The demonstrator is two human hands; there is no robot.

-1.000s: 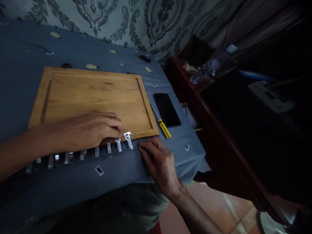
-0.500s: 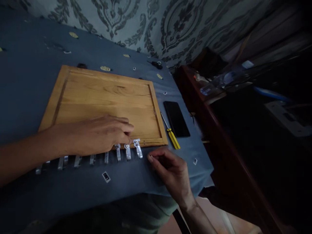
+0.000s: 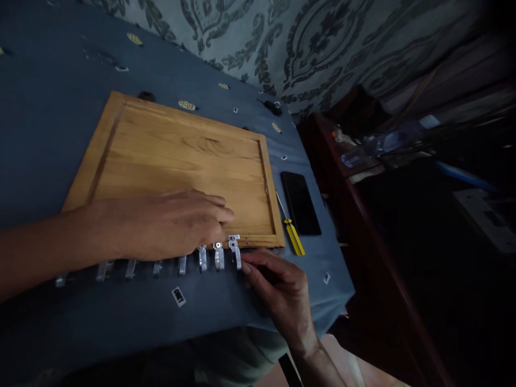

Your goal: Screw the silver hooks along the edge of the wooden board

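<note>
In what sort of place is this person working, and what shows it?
Probably a room in a home: a pale wall covering or curtain with dark leafy scrolls, a blue fabric tablecloth with yellow oval prints, and dark reddish, wood-like furniture at the right.

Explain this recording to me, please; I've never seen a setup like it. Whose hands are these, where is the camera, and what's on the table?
There is no machine: one person works with two bare hands, a left hand and a right hand. The camera is worn on that person's head, looking forward and down. On a blue cloth lies a framed wooden panel, with silvery metal clips along its near edge. The left hand lies over that edge, hiding part of the row. The right hand's thumb and forefinger are at the rightmost clip; whether they grip anything is too small to tell. Right of the panel lie a yellow-handled screwdriver and a dark phone.
</note>
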